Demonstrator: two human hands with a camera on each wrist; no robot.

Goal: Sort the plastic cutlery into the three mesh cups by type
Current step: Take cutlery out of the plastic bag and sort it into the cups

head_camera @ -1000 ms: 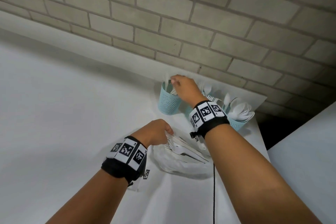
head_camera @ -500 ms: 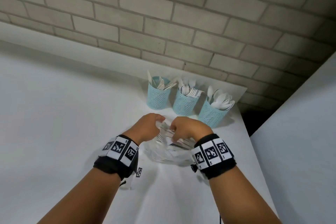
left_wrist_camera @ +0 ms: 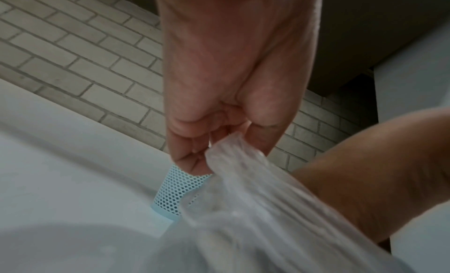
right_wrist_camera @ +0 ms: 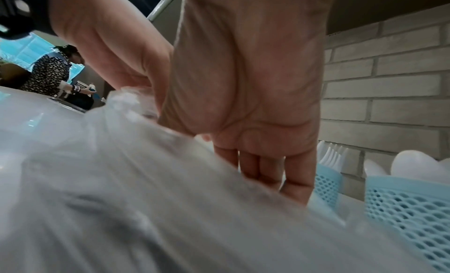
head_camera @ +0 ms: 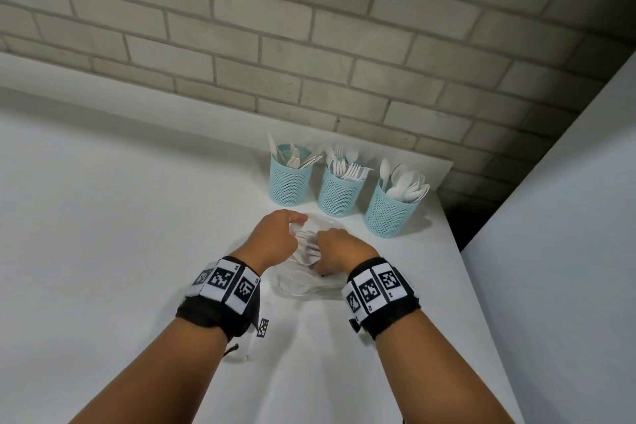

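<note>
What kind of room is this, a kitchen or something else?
Hard to say for sure; it looks like a plain workroom rather than a home kitchen. A bare white table stands against a painted brick wall, and another person works at a further table.

1. An indoor workspace shared by several people, perhaps an office or lab: grey brick wall [head_camera: 309,45] behind a white table [head_camera: 103,217].
2. Another person [right_wrist_camera: 52,73] in a patterned top works at a far surface, wearing a similar marked wristband.
</note>
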